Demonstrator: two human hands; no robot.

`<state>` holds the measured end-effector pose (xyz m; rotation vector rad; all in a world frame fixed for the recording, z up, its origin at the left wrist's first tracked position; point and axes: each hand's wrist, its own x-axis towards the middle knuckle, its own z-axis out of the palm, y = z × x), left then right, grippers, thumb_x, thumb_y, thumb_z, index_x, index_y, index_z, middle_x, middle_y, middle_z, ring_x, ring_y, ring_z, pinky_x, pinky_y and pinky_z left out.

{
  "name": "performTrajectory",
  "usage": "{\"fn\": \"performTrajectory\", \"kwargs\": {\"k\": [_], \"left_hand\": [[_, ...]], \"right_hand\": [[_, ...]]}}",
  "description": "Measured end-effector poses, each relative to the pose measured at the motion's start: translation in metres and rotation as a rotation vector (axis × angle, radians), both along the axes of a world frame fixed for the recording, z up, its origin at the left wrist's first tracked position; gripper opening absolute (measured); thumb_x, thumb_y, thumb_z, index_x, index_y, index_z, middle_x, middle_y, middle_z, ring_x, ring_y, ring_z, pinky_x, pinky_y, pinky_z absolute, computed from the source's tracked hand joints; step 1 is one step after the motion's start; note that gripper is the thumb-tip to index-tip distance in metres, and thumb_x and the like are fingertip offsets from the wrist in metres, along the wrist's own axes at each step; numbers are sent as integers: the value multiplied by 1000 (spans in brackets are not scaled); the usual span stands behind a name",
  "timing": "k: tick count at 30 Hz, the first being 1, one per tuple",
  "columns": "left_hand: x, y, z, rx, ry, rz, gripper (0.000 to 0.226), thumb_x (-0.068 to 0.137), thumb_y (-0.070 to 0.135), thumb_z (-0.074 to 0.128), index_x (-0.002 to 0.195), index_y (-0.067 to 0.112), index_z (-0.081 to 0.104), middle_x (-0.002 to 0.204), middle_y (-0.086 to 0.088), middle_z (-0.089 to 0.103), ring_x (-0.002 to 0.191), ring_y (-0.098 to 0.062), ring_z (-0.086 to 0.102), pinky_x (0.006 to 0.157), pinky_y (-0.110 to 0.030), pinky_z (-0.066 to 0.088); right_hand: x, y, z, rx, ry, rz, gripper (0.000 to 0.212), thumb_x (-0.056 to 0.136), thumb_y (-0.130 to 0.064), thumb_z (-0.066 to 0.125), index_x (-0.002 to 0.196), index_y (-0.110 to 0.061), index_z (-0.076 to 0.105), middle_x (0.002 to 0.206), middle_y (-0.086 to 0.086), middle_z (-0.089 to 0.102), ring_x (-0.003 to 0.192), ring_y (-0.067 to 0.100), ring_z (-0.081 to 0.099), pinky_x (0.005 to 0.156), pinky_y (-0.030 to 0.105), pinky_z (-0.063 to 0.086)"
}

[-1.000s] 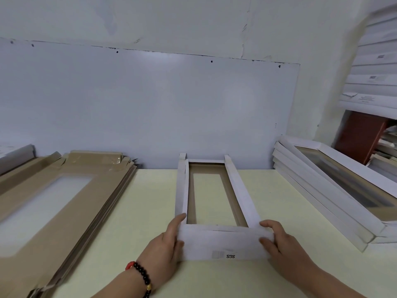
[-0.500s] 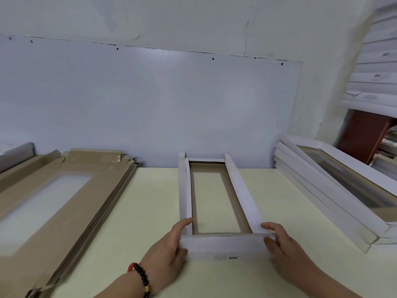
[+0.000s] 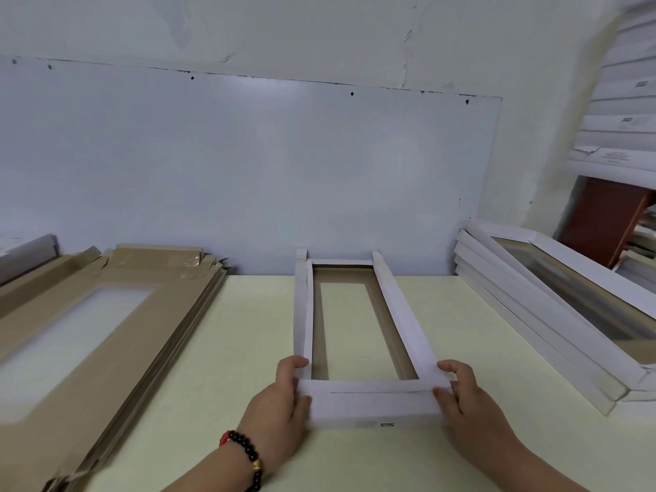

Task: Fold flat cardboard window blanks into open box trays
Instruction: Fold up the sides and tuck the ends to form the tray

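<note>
Cardboard window tray lying mid-tabletop, left hand and right hand each pinching a near corner of its folded end wall, flat blanks stack at left, folded trays stack at right

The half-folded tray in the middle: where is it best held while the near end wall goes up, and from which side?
Judging by its pose, the half-folded tray is best gripped at its two near corners, from the outer sides, as the left hand and right hand do: the long walls stand there, and the near flap folds between them.
</note>
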<state>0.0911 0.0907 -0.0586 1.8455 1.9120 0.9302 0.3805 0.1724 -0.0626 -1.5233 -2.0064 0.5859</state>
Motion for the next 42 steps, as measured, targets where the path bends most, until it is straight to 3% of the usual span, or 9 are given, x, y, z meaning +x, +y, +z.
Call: {"fn": "performTrajectory", "kwargs": {"k": [7, 11, 15, 18, 23, 25, 33, 38, 42], "left_hand": [[-5, -3, 1, 193, 36, -66, 12, 90, 21, 64, 78, 18, 65, 99, 15, 48, 67, 2, 49, 70, -14, 40], [-14, -7, 1, 216, 289, -262, 25, 86, 36, 70, 88, 12, 73, 110, 3, 53, 73, -4, 51, 71, -14, 40], [-15, -7, 2, 49, 497, -273, 33, 99, 37, 41, 115, 23, 66, 114, 2, 54, 104, -20, 51, 85, -27, 43], [-9, -3, 9, -64, 603, -214, 32, 100, 35, 35, 109, 19, 61, 113, 2, 55, 107, -20, 51, 81, -30, 40], [2, 3, 8, -115, 642, -161, 33, 94, 16, 34, 120, 22, 53, 113, 0, 57, 104, -26, 54, 76, -32, 38], [5, 3, 5, -118, 654, -143, 42, 90, 9, 33, 125, 24, 49, 111, -1, 58, 100, -27, 54, 72, -32, 35], [2, 5, 8, -161, 541, -185, 37, 89, 7, 32, 119, 16, 51, 112, -6, 61, 103, -26, 54, 83, -30, 41], [-6, 6, 13, -184, 538, -183, 37, 88, 8, 34, 117, 20, 54, 111, -7, 62, 104, -28, 57, 83, -31, 45], [-4, 8, 15, -211, 661, -134, 33, 90, 14, 36, 116, 22, 54, 100, -8, 57, 102, -29, 57, 79, -33, 43]], "right_hand": [[-1, -1, 2, 134, -83, -6, 18, 96, -27, 55, 87, -35, 42, 83, -11, 56, 72, 8, 55, 66, 27, 43], [6, 2, -1, 317, -314, 67, 19, 92, -27, 63, 75, -18, 62, 101, -8, 54, 69, 18, 57, 66, 30, 44], [13, 3, -3, 708, -470, 186, 35, 85, -42, 55, 57, -23, 63, 83, -7, 62, 66, 12, 53, 64, 24, 35], [17, 6, -6, 818, -510, 275, 28, 78, -41, 52, 61, -26, 67, 73, -11, 61, 84, 11, 47, 74, 26, 32], [13, 9, -2, 851, -631, 321, 8, 67, -32, 65, 61, -27, 66, 62, -17, 59, 89, 10, 53, 81, 28, 32], [8, 8, 3, 766, -658, 363, 24, 48, -24, 85, 63, -27, 67, 61, -16, 59, 81, 9, 62, 80, 27, 31], [-51, -10, 0, 540, -744, 515, 41, 35, -34, 93, 54, -28, 58, 57, -17, 52, 48, -1, 53, 43, 12, 38], [-51, -3, 15, 508, -752, 622, 17, 79, -39, 73, 80, -23, 67, 79, -7, 64, 74, 11, 66, 64, 20, 51], [-27, 1, 27, 516, -898, 585, 36, 47, -50, 86, 48, -29, 56, 49, -17, 51, 48, 1, 53, 50, 15, 40]]}}
